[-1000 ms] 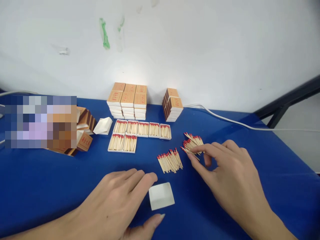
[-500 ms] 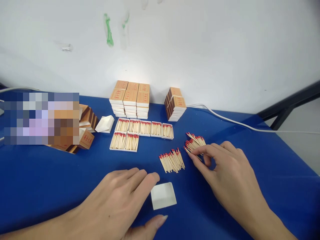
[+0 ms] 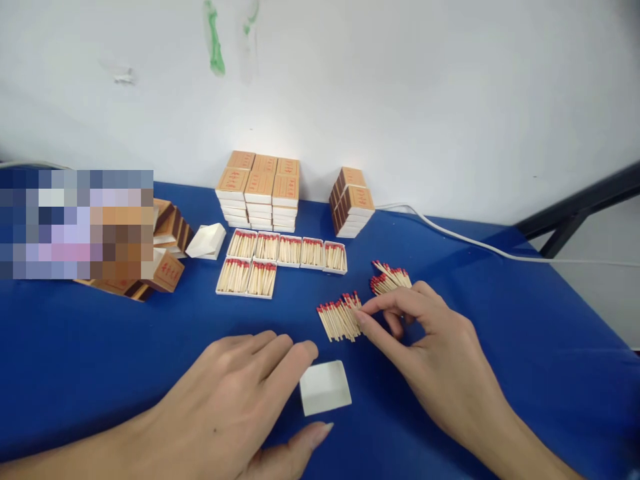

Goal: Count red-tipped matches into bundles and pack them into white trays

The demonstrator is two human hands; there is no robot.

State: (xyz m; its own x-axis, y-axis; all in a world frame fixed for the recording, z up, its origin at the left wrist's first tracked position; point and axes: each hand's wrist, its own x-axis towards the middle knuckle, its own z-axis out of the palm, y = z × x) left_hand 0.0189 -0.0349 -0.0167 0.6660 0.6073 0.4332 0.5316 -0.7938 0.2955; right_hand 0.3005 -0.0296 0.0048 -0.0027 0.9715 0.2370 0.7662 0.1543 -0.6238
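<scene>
My left hand [image 3: 250,393] rests on the blue table with its thumb apart from the fingers, holding nothing. Beside its index fingertip lies a bare white matchbox tray [image 3: 326,388]. My right hand [image 3: 430,340] pinches thumb and index finger on a match at the right end of a fanned row of red-headed matches [image 3: 337,320]; the fingertips partly cover it. Behind that hand, a second heap of matches [image 3: 387,277] is partly hidden by its fingers.
Several match-filled trays [image 3: 290,251] sit in two rows. Stacked matchboxes [image 3: 260,190] and a smaller stack [image 3: 352,202] stand by the wall. White empty trays [image 3: 207,241] and tumbled boxes [image 3: 169,270] lie left, near a blurred patch. A white cable [image 3: 450,233] runs right.
My right hand has moved left from the far match heap to the right end of the nearer row. My left hand stays by the tray. The view has shifted slightly.
</scene>
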